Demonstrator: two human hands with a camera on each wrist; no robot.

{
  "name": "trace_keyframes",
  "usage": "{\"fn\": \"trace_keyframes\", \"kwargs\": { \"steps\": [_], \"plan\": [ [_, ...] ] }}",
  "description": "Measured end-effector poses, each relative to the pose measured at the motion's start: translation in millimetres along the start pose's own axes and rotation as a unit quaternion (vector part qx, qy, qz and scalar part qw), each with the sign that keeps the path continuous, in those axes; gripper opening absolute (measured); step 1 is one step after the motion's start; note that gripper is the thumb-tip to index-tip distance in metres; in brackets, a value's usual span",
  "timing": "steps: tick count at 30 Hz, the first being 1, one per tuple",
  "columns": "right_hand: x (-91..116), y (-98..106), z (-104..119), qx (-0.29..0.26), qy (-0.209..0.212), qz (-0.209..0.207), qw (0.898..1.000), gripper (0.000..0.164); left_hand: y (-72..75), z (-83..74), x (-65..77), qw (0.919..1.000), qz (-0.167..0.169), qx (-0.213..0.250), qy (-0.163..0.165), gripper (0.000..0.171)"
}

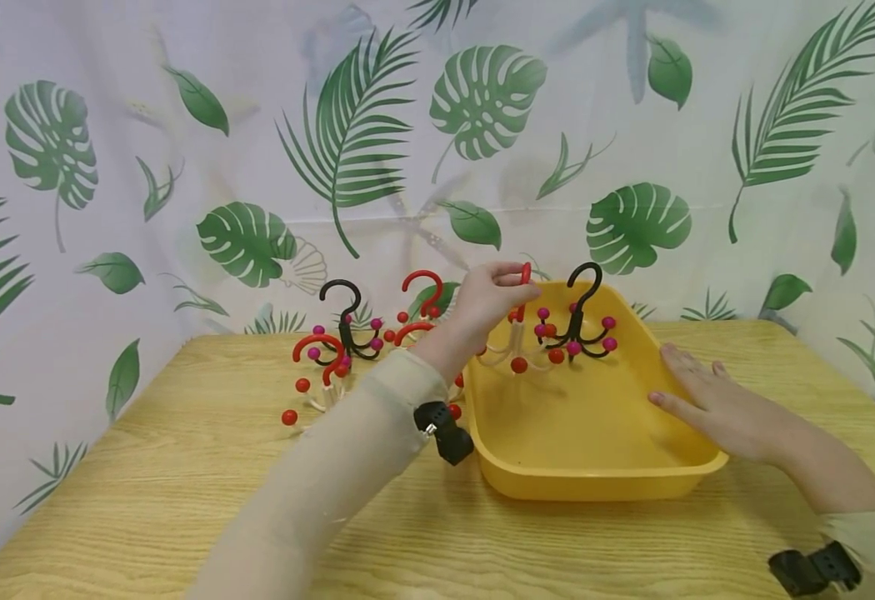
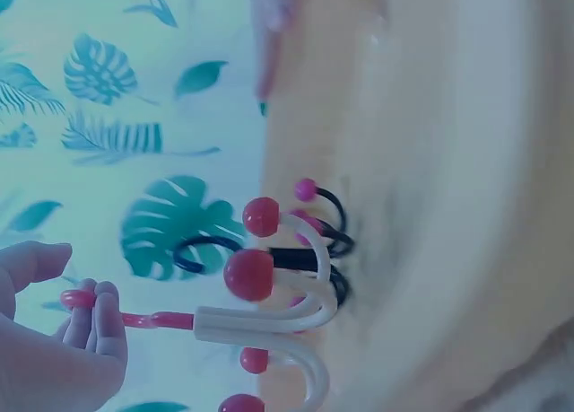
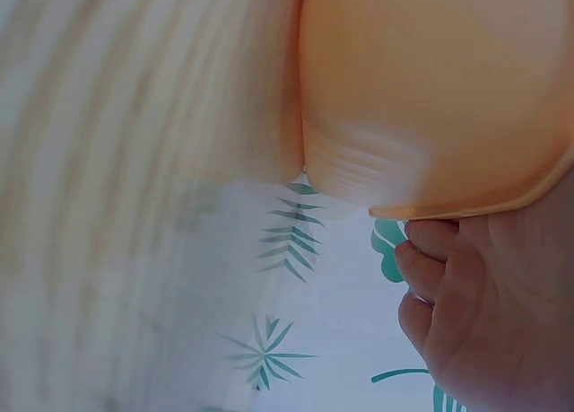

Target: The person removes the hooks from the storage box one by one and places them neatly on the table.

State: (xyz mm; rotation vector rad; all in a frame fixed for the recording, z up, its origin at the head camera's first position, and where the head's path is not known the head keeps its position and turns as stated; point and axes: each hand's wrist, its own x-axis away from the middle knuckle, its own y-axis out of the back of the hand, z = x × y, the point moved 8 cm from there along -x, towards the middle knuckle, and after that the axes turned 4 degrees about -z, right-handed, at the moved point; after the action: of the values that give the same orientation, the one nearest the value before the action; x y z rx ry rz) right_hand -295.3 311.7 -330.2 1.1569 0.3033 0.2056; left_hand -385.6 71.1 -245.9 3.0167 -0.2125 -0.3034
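Note:
My left hand (image 1: 485, 307) holds a white multi-armed hanger (image 1: 517, 337) by its red hook, with fingers curled at the hook in the left wrist view. Red balls tip the hanger's white arms. It hangs over the far left part of a yellow basin (image 1: 595, 473); whether it touches the bottom I cannot tell. Just right of it, inside the basin, a black hanger (image 1: 575, 327) with pink balls stands upright. With fingers extended, my right hand (image 1: 722, 412) rests on the basin's right rim. The right wrist view shows that hand's fingers (image 3: 429, 273) outside the rim.
Left of the basin stand another black hanger (image 1: 346, 335) with pink balls and several white ones with red hooks, one in front (image 1: 325, 375). My left forearm partly hides them. All stand on a wooden table (image 1: 205, 467); a leaf-patterned curtain (image 1: 407, 167) hangs behind.

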Motion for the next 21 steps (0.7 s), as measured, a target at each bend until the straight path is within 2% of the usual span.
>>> {"fn": "trace_keyframes", "kwargs": {
  "steps": [5, 10, 15, 19, 21],
  "plan": [
    [0.7, -0.6, 0.1, -0.001, 0.000, 0.001, 1.000, 0.078, 3.3, -25.9, 10.4, 0.9992, 0.021, -0.002, -0.034, 0.035],
    [1.0, 0.5, 1.4, -0.004, 0.002, 0.001, 1.000, 0.078, 14.7, -52.8, 25.5, 0.9964, 0.039, -0.044, -0.060, 0.032],
    [0.9, 0.6, 1.9, -0.003, 0.004, 0.001, 1.000, 0.078, 33.6, -76.6, 45.4, 0.9905, 0.054, -0.064, -0.109, 0.029],
    [0.7, 0.5, 1.9, -0.001, 0.006, -0.001, 1.000, 0.077, 53.9, -93.4, 62.0, 0.9800, 0.067, -0.082, -0.168, 0.028],
    [0.4, 0.4, 2.0, 0.000, 0.006, -0.002, 1.000, 0.077, 66.7, -99.5, 68.8, 0.9762, 0.065, -0.088, -0.187, 0.026]
  ]
}}
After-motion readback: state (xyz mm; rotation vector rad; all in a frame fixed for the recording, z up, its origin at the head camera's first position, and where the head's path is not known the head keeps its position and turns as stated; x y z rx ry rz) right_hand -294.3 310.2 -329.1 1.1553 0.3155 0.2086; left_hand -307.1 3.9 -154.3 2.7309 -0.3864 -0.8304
